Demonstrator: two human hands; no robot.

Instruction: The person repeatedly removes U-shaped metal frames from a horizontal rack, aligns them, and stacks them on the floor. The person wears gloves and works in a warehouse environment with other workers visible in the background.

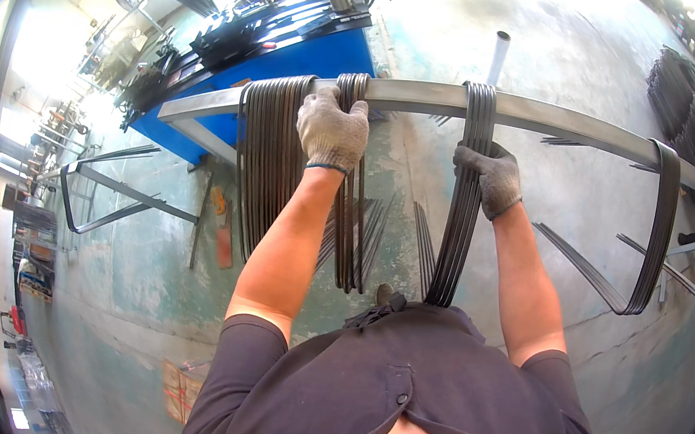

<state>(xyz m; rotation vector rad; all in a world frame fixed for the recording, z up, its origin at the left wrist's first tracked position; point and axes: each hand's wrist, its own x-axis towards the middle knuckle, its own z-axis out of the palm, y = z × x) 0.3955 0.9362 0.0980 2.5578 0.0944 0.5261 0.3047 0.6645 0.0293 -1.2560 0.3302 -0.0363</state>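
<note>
A grey metal rail (421, 95) runs across in front of me, with bundles of thin dark bent rods hung over it. My left hand (332, 132), in a pale knit glove, is curled over the small rod bundle (348, 235) at the rail, beside a wide bundle (262, 162). Its fingertips are partly hidden. Farther right, my gloved right hand (493, 179) is wrapped around another hanging rod bundle (457, 240) just below the rail, thumb across its front. The lower ends of these bundles hang close to my body.
More bent rods (657, 231) hang near the rail's right end. A blue workbench (271, 66) loaded with dark metal pieces stands beyond the rail at left. A metal stand (135, 193) with rods is at far left; a flattened carton (183, 388) lies on the floor (129, 276).
</note>
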